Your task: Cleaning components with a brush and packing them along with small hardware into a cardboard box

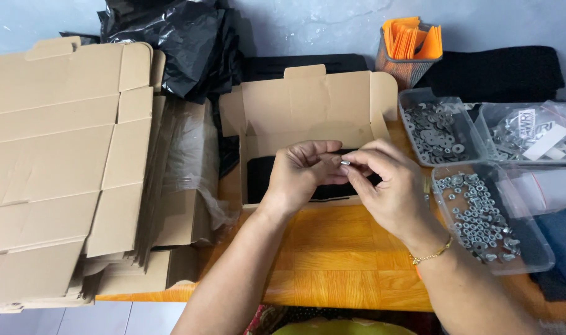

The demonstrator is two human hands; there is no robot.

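Over the open box (308,118), each hand pinches a small bolt (344,162) lying sideways.

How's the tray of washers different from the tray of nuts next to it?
The tray of washers sits farther back, by the orange mesh cup; the tray of nuts lies nearer, beside the right hand. The washers are flat discs heaped together; the nuts are smaller, chunkier and spread thinner. Both trays are clear plastic holding grey metal parts.

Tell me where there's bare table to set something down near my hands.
Bare wood table lies in front of the open box, between the flat cardboard stack and the nut tray. The right side is crowded with trays; both hands fill the box mouth.
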